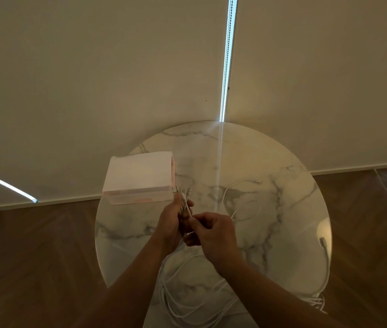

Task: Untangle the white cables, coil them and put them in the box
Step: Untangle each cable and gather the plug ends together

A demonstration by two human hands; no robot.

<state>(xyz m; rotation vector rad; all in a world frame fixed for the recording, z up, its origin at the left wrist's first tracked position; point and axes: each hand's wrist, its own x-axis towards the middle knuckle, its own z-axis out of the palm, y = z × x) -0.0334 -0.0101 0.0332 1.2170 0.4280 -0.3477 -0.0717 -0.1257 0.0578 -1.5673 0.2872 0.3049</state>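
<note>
My left hand (172, 223) grips a bundle of white cable ends (183, 192), whose plugs fan out above its fingers next to the box. My right hand (213, 235) pinches one white cable just to the right of that bundle. The rest of the white cables (176, 297) hang down in loops below both hands, over the near table edge. A white box (138, 177) stands on the left part of the round marble table (270, 209). Its opening cannot be seen from here.
One loose white cable (232, 195) lies curved on the table right of my hands. Another cable (327, 259) runs along the right rim and bunches at its lower end. Wooden floor surrounds the table; closed blinds hang behind it.
</note>
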